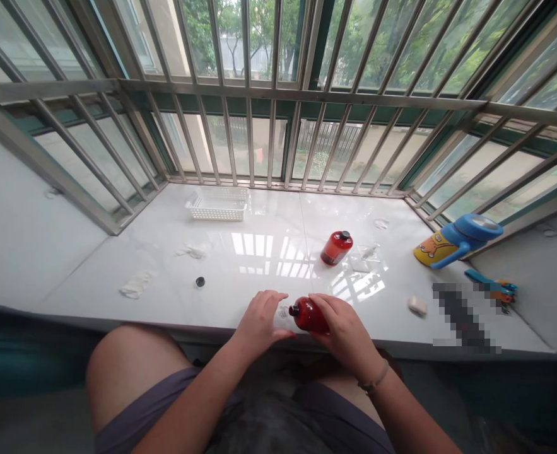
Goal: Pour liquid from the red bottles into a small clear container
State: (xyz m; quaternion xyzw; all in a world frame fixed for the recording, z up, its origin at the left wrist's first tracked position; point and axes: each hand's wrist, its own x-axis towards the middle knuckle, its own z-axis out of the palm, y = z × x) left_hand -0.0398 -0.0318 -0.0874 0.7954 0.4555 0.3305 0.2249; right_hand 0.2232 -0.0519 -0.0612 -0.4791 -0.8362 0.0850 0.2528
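My right hand [347,328] is wrapped round a red bottle [309,314] with a black top, tilted on its side so that the top points left. To the left of that top is a small clear object [284,311], perhaps a little container; its shape is hard to make out. My left hand [259,321] is beside it, thumb and fingers spread apart, and contact with the clear object cannot be made out. A second red bottle [337,248] with a black cap stands farther back. On the left lies a loose black cap [200,282].
A white perforated basket [218,212] sits near the barred window. Crumpled white tissues [136,285] lie at left. A clear plastic tray [366,258] is behind my right hand. Farther right are a blue-yellow cup [455,243], a pale block [417,306] and blue-orange items [496,290].
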